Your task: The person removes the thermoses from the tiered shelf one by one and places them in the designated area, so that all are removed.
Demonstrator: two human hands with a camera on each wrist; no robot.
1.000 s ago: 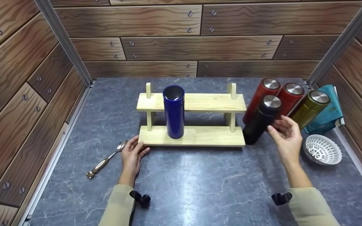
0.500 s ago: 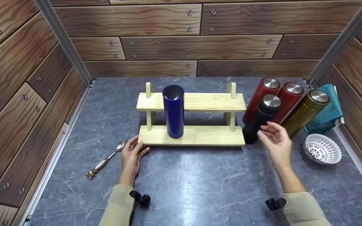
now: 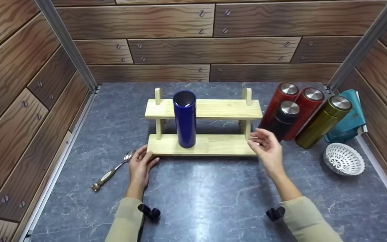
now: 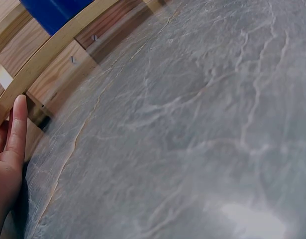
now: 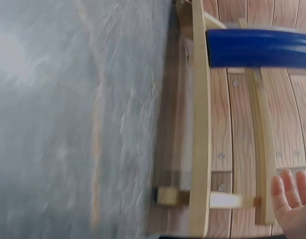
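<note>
A two-tier wooden shelf (image 3: 222, 144) stands mid-table in the head view. On its lower board is an upright blue bottle (image 3: 185, 124) with a dark open-looking top. My left hand (image 3: 140, 168) holds the left front corner of the lower board, one finger (image 4: 18, 119) lying along its edge in the left wrist view. My right hand (image 3: 268, 151), loosely curved and holding nothing, is at the shelf's right end and overlaps the black thermos (image 3: 282, 122) behind it. The right wrist view shows its fingers (image 5: 279, 191) spread beside the shelf.
Two red thermoses (image 3: 282, 97) and an olive-gold thermos (image 3: 321, 124) stand at the right behind the black one. Beyond them leans a teal packet (image 3: 349, 117), with a white woven basket (image 3: 344, 159) in front. A spoon (image 3: 108, 174) lies left of the left hand.
My right hand has moved left and slightly toward me, away from the black thermos to the shelf's right end. My left hand and the blue bottle have stayed put.
</note>
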